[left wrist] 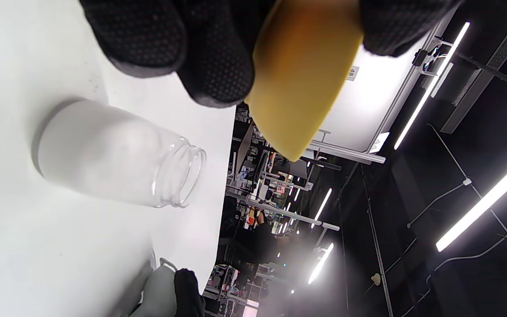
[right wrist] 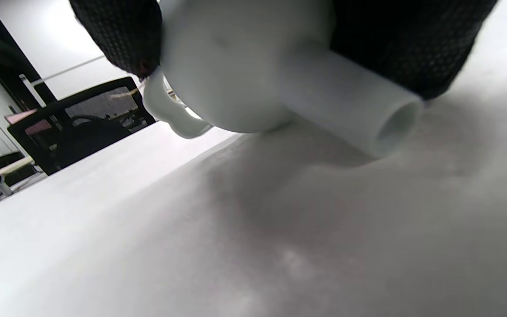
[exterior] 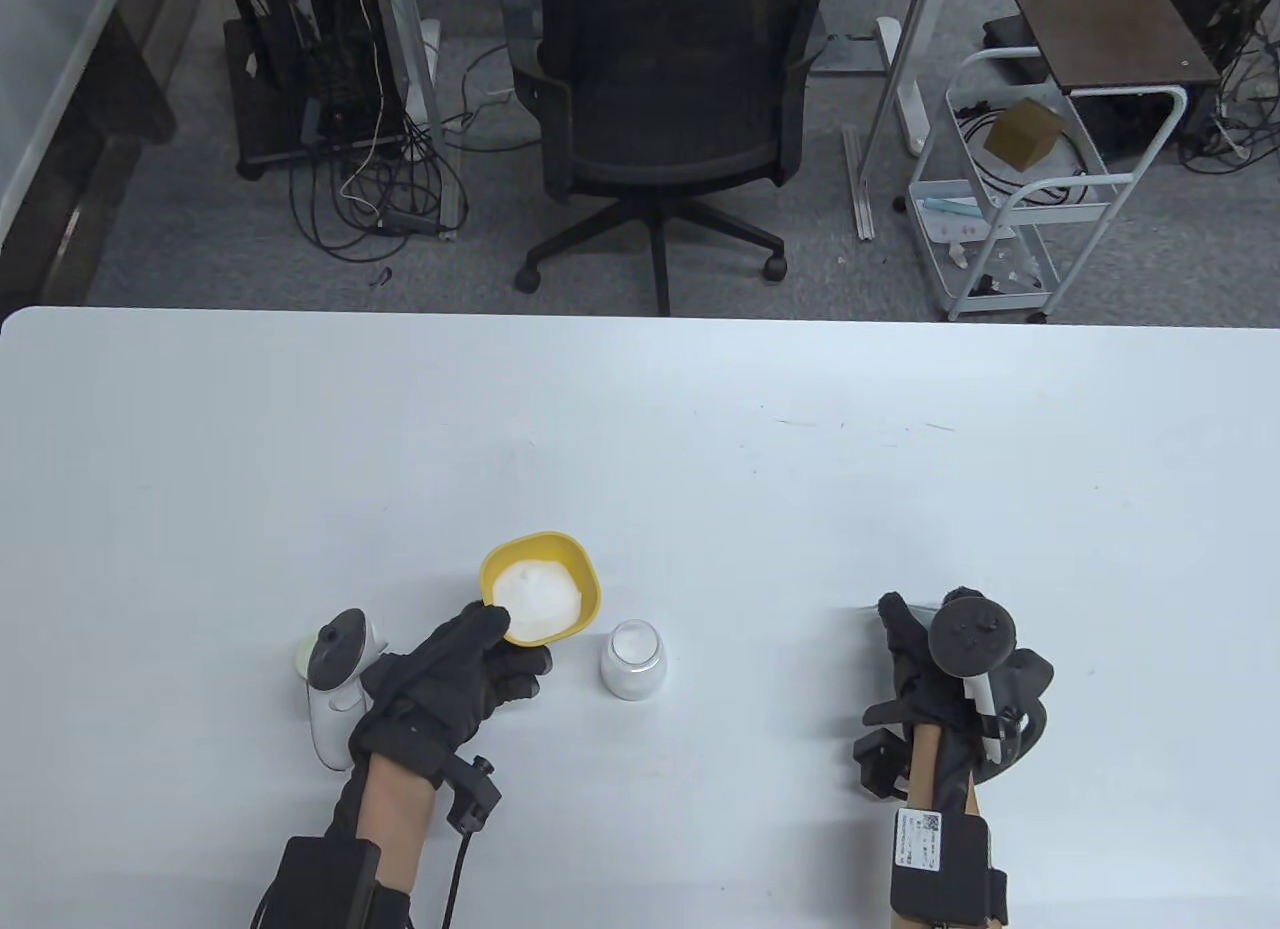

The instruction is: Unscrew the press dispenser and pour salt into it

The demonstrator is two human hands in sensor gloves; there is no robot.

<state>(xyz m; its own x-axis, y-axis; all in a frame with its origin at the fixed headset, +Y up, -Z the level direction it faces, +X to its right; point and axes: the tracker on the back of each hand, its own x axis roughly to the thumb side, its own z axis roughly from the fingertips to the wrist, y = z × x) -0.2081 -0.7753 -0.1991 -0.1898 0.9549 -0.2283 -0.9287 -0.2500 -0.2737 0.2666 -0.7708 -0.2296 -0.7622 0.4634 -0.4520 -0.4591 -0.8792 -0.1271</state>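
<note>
Jar (exterior: 633, 659) uncapped; right fingers (right wrist: 117, 35) gripped pump (right wrist: 253, 75), left fingers (exterior: 490, 624) pinched salt bowl (exterior: 541, 586); pouring not yet started.

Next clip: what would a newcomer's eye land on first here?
Most likely the yellow bowl heaped with white salt, gripped at its near rim by the left hand at the table's front left. Just right of it stands the open frosted jar. Far right, the right hand holds the white pump head just above the table.

Frosted glass jar (left wrist: 104, 154), matt yellow bowl (exterior: 545, 574)
</note>
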